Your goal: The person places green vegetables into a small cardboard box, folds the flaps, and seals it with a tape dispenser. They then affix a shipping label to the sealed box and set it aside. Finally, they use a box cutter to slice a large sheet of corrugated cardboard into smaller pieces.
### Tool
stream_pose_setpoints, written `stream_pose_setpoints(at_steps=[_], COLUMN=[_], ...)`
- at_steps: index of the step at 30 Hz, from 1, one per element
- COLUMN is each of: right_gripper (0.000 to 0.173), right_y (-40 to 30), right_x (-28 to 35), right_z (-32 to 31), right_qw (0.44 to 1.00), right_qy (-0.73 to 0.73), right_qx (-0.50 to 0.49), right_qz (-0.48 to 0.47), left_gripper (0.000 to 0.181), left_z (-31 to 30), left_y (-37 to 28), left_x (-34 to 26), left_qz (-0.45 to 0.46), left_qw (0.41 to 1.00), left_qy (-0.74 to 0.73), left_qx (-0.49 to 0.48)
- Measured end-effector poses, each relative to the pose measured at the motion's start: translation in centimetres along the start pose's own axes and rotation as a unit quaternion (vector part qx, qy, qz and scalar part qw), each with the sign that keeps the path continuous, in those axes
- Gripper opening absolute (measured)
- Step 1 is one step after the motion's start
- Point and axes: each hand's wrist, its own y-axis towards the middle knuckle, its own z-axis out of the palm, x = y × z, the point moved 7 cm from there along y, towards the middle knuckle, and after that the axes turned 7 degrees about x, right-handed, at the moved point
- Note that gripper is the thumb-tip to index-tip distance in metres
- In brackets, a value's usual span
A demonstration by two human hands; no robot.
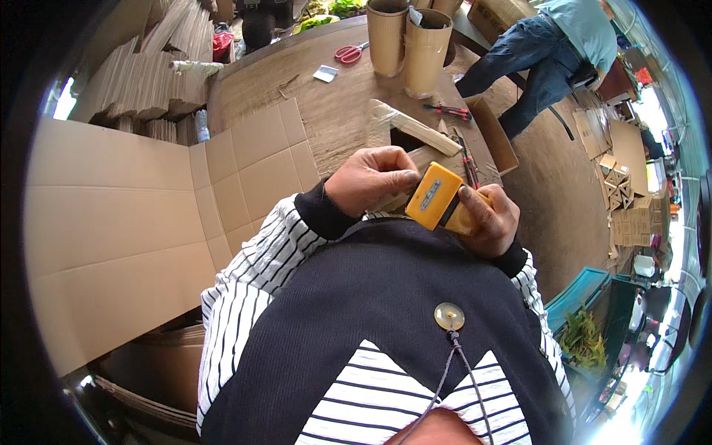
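My right hand (492, 219) grips a yellow handheld case or tool (431, 197) with a black band, close in front of my chest. Right beside its far end is my left hand (371, 181), fingers curled and thumb pressed towards the index finger; whether something small sits between them is hidden. Beyond my hands, a pale strip wrapped in clear film (414, 128) lies at an angle on the wooden table (250, 78). Red-and-black tools rest near the table's right edge: one (448, 111) farther off, another (470, 167) just past the yellow item.
Two tall cardboard tubes (428, 58) stand at the table's far side, near red-handled scissors (349, 54) and a small white piece (325, 73). A large creased cardboard sheet (117, 222) spreads left. Stacked cardboard (144, 83) rises behind it. A person in jeans (523, 61) is at far right.
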Motion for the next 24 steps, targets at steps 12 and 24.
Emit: stream_pose_setpoints(at_steps=[12, 24], right_gripper=[0.060, 0.065], right_y=[0.3, 0.4], right_x=[-0.4, -1.8], right_z=[1.0, 3.3], right_qw=[0.986, 0.977], right_qy=[-0.014, -0.025], right_qx=[0.134, 0.164], right_qz=[0.095, 0.133], left_gripper=[0.016, 0.032], left_z=[-11.0, -13.4], left_y=[-7.0, 0.1], left_x=[-0.3, 13.6], left_qz=[0.112, -0.034], left_qw=[0.963, 0.971], left_qy=[0.094, -0.034], left_qx=[-0.224, -0.236])
